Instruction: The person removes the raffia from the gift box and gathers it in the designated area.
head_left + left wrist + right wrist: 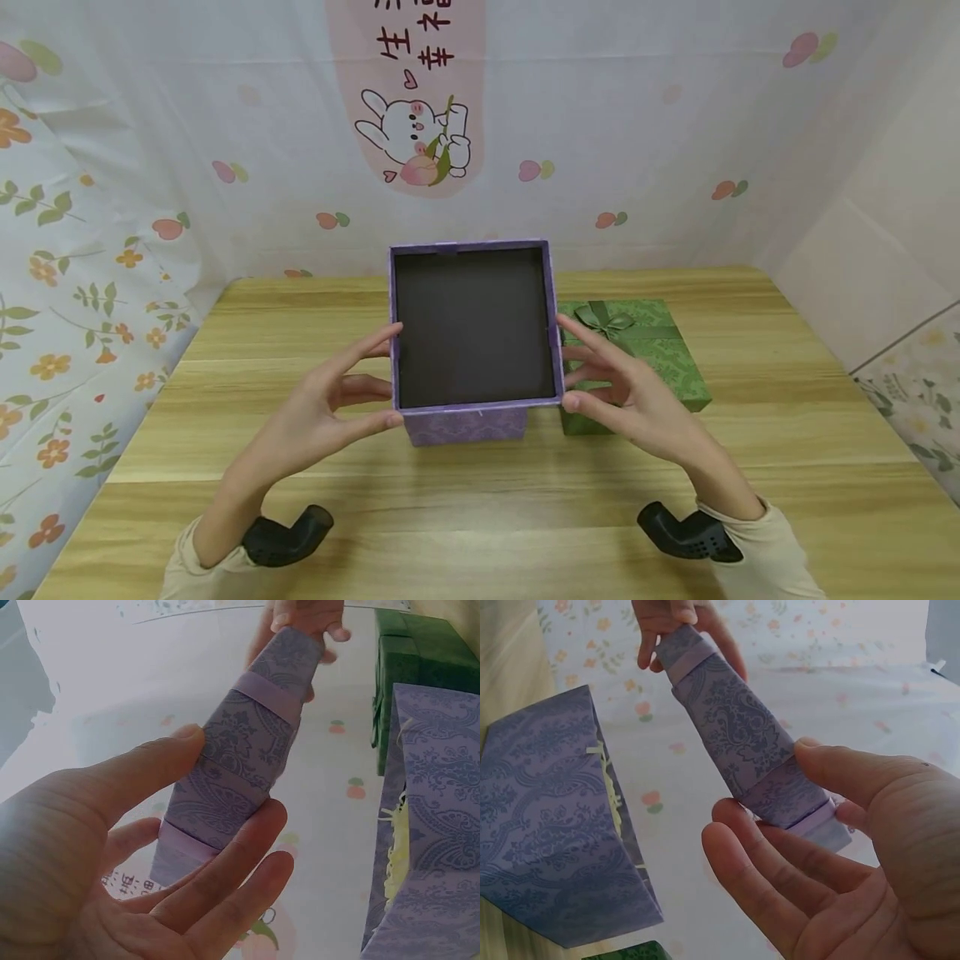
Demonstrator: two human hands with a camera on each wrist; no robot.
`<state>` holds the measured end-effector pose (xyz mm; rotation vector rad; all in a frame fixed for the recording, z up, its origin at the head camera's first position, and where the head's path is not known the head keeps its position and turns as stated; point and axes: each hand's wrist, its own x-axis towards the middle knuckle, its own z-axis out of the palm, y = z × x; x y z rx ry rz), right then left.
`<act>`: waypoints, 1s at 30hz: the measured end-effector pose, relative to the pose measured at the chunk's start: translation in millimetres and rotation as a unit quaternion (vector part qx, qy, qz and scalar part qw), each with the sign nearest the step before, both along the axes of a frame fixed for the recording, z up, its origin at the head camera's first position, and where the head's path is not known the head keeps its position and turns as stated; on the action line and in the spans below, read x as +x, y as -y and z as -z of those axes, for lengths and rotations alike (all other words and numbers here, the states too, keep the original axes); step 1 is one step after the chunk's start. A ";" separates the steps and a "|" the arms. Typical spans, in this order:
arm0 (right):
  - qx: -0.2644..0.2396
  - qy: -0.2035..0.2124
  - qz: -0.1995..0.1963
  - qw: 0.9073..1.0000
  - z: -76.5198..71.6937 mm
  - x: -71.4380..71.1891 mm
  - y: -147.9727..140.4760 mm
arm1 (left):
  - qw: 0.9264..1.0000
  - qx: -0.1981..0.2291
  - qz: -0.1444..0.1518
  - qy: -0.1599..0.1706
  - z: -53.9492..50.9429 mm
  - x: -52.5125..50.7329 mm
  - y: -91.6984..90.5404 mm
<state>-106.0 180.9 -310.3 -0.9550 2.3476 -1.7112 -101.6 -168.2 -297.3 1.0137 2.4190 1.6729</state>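
Observation:
Both hands hold a purple patterned gift box lid (474, 329) in the air, its dark inside turned toward the head camera. My left hand (337, 396) grips its left edge between thumb and fingers. On the opposite edge, my right hand (626, 387) grips it the same way. Lilac ribbon bands cross the lid's side in both wrist views. Below it, apart from the lid, stands the matching purple box (467, 427), mostly hidden from the head camera. Pale yellow shredded paper (399, 851) shows at the box's open top in the wrist views.
Just right of the purple box, a green gift box (663, 362) with a ribbon bow (603, 321) stands on the wooden table (480, 525), near my right fingers. Printed cloth (600, 125) hangs behind the table, and floral cloth (82, 333) lies along the left.

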 end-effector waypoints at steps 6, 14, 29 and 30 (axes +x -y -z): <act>-0.014 0.013 -0.014 1.000 0.6 0.5 8.3 | 1.000 0.020 0.009 0.021 -0.7 0.0 8.0; -0.022 0.016 -0.020 0.999 -1.1 1.1 28.5 | 0.998 0.037 0.013 0.050 -5.7 2.7 28.1; -0.026 0.009 -0.034 0.999 -2.7 2.1 86.1 | 0.997 0.040 0.001 0.071 -18.9 16.0 81.8; -0.029 0.008 -0.039 0.999 -2.8 2.6 90.6 | 0.996 0.034 -0.001 0.076 -18.6 17.6 86.4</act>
